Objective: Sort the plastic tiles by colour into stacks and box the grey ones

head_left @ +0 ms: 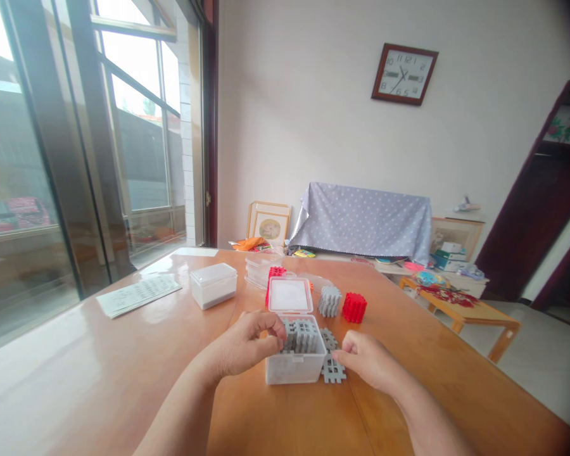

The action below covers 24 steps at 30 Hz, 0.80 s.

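A clear plastic box (pixel 295 370) stands near the table's front with its lid (pixel 290 296) hinged back. Inside it, a row of grey interlocking plastic tiles (pixel 300 335) stands on edge. My left hand (pixel 254 339) reaches over the box's left side, thumb and fingers closed at the leftmost tiles; whatever lies between the fingertips is hidden. To the right of the box, more grey interlocking tiles (pixel 333 370) lie on the table. My right hand (pixel 363 358) is closed, its thumb and finger pinching at the edge of one of them.
Behind the box stand a grey tile stack (pixel 330 301), a red tile stack (pixel 354 307) and more red tiles (pixel 277 272) beside clear plastic containers (pixel 259 272). A closed white box (pixel 213 286) and printed sheets (pixel 139 295) lie on the left of the wooden table (pixel 247 418).
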Motion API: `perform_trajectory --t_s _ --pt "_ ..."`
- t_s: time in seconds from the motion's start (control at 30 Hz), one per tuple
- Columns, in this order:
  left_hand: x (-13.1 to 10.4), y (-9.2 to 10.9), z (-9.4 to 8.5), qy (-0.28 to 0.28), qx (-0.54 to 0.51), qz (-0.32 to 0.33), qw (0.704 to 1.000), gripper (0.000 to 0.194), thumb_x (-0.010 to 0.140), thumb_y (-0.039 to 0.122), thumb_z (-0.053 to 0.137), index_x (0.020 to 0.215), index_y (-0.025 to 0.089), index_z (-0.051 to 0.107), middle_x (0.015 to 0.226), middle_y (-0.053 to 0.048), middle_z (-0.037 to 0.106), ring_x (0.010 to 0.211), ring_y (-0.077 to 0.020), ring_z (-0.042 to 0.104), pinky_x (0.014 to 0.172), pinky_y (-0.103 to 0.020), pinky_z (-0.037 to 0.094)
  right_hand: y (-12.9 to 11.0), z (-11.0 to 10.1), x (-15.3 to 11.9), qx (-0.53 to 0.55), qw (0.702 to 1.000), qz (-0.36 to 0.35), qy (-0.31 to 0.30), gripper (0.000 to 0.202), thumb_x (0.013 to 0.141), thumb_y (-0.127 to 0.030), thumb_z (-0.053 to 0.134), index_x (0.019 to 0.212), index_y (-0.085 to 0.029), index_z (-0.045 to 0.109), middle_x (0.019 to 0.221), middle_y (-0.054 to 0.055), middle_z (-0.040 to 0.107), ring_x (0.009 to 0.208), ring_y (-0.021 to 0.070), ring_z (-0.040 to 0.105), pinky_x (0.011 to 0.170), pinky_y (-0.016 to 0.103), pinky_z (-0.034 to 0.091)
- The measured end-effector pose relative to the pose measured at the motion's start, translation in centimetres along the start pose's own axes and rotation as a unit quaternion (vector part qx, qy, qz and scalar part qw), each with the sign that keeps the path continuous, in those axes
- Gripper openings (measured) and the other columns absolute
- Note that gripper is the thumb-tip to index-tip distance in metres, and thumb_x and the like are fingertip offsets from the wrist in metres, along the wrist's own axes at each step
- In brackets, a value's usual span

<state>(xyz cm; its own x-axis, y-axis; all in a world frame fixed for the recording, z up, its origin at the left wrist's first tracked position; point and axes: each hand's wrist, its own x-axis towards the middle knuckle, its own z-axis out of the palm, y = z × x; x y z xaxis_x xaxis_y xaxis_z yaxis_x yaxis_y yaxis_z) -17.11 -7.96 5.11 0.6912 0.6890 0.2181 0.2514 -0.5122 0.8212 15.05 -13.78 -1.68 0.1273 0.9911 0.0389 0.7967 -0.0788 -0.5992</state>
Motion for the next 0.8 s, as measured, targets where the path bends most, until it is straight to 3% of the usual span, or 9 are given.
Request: perform_trajectory --t_s 0.07,0.3,0.53,0.67,0.8 --pt "0.0 0.0 0.0 -0.002 -0.002 -0.002 1.000 0.014 0.086 0.026 0.059 0.090 0.020 0.071 0.096 -0.002 0.070 0.092 -0.0177 0.064 0.081 -0.026 0.050 0.1 0.3 0.0 -0.002 1.000 0.006 0.008 0.033 0.080 -0.052 0.069 0.075 -0.022 0.055 0.062 -0.005 0.058 0.057 0.0125 0.048 0.054 0.024 0.030" --pt "0.0 -0.1 0.0 -0.004 -0.008 -0.004 1.000 0.014 0.085 0.025 0.059 0.091 0.020 0.071 0.097 -0.002 0.071 0.092 -0.0177 0.064 0.081 -0.026 0.050 0.5 1.0 -0.1 0.014 1.000 0.024 -0.004 0.024 0.079 -0.041 0.068 0.073 -0.021 0.056 0.062 -0.005 0.057 0.058 0.0129 0.050 0.053 0.024 0.030" --pt "0.1 -0.4 0.0 -0.010 -0.025 -0.003 1.000 0.014 0.084 0.022 0.058 0.090 0.019 0.070 0.095 -0.001 0.071 0.091 -0.0176 0.065 0.081 -0.027 0.050 -1.0 0.1 -1.2 0.117 0.993 0.002 -0.034 0.019 0.080 -0.034 0.066 0.075 -0.021 0.053 0.060 -0.005 0.055 0.058 0.0124 0.049 0.055 0.025 0.032" --pt "0.1 -0.6 0.1 -0.006 -0.032 -0.001 0.999 0.015 0.084 0.020 0.057 0.090 0.019 0.070 0.093 -0.002 0.071 0.089 -0.0174 0.065 0.080 -0.027 0.050 -1.7 -1.4 -2.3 0.223 0.971 -0.030 -0.076 0.019 0.083 -0.034 0.065 0.094 -0.021 0.057 0.068 -0.006 0.059 0.067 0.0143 0.056 0.068 0.027 0.042" --pt "0.1 -0.6 0.1 0.017 -0.032 -0.001 0.999 0.014 0.085 0.022 0.057 0.090 0.019 0.070 0.093 -0.002 0.071 0.088 -0.0176 0.065 0.079 -0.027 0.049 -2.1 -3.5 -2.8 0.243 0.969 -0.028 -0.032 0.040 0.086 -0.049 0.066 0.114 -0.021 0.062 0.079 -0.001 0.066 0.074 0.0173 0.061 0.068 0.028 0.043"
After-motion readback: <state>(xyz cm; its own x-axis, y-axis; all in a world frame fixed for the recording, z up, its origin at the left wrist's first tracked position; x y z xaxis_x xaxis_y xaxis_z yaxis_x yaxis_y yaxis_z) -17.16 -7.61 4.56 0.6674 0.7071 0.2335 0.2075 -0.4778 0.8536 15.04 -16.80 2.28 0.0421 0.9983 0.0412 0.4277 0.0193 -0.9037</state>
